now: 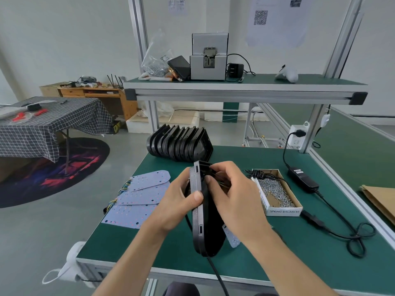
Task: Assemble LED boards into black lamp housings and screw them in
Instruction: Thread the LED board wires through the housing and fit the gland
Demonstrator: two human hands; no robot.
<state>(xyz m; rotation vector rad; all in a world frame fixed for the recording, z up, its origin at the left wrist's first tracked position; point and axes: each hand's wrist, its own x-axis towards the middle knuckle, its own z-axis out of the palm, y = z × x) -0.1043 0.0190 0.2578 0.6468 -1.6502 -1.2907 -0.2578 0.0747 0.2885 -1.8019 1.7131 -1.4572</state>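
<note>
left hand grips housing on edge | right hand pinches wires at its back | boards left on table

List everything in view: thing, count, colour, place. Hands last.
held housing: one, black, on edge between both hands
stacked housings: a row, black, bench's far edge
LED boards: several, white, overlapping on bench left
screw box: one, cardboard, silver screws inside, bench right
power adapter: one, black, right of the box
screw feeder: one, grey, upper shelf
screw bag: one, clear, shelf left
left hand: grips the housing's left side
right hand: fingers curled at its wires
</note>
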